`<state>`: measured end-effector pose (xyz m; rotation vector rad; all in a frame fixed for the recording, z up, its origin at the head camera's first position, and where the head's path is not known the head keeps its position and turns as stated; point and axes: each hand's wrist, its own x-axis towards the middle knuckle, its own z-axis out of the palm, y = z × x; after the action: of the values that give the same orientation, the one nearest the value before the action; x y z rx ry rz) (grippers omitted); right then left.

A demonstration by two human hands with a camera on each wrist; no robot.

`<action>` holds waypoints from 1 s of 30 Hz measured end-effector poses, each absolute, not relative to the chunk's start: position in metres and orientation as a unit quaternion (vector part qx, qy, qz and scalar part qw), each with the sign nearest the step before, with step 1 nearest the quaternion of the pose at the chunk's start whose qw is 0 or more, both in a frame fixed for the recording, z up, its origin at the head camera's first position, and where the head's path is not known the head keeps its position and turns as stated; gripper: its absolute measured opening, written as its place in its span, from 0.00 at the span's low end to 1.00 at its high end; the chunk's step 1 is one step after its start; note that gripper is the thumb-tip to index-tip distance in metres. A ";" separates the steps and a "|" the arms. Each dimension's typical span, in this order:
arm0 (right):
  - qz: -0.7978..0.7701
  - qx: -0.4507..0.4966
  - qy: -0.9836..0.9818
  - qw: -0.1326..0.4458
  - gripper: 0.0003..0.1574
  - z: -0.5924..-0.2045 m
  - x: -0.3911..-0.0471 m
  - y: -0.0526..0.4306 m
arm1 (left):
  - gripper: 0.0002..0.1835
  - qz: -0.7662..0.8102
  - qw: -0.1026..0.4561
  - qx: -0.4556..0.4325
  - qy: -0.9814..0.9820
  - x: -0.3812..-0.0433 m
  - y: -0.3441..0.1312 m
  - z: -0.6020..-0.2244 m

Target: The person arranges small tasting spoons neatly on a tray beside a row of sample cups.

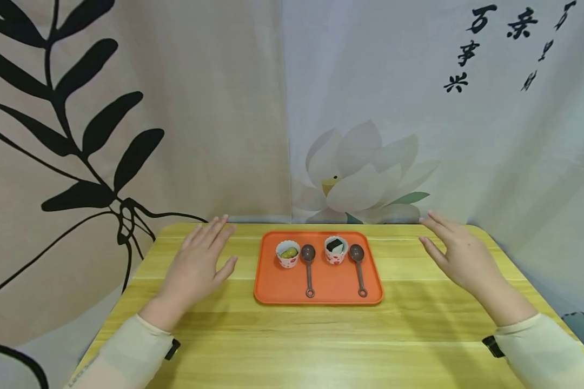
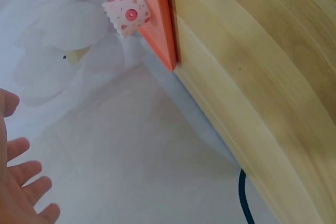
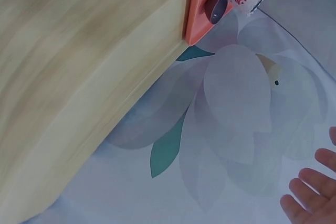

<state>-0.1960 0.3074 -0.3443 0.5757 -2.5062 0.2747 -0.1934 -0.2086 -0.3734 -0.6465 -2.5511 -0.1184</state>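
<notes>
An orange tray (image 1: 282,286) lies on the wooden table between the two hands. On it stand two small patterned paper cups: the left cup (image 1: 288,261) holds something yellow-green, the right cup (image 1: 335,258) something black and white. Beside each cup lies a brown spoon, the left spoon (image 1: 309,270) and the right spoon (image 1: 359,270), handles toward the person. Left of the tray, the left hand (image 1: 194,265) is held with fingers extended, touching no object. To the tray's right, the right hand (image 1: 462,256) also has extended fingers and holds nothing.
The light wooden table (image 1: 292,346) carries the tray near its far edge. Behind it hangs a pale curtain (image 1: 224,135) printed with black leaves, a lotus and characters. A dark cable-like curve (image 1: 19,356) shows at lower left. Each sleeve has a small black device near the wrist.
</notes>
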 end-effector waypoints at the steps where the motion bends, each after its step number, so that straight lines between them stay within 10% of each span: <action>1: 0.099 0.215 -0.932 0.275 0.32 -0.343 -0.196 0.309 | 0.35 -0.041 0.254 -0.236 -0.937 -0.194 -0.209 -0.373; 30: 0.030 0.231 -0.955 0.183 0.53 -0.334 -0.209 0.320 | 0.48 0.010 0.186 -0.187 -0.965 -0.202 -0.219 -0.369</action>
<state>-0.2093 0.3202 -0.3344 0.6522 -2.6944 0.0835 -0.2025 -0.2188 -0.3685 -0.5262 -2.7167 0.0280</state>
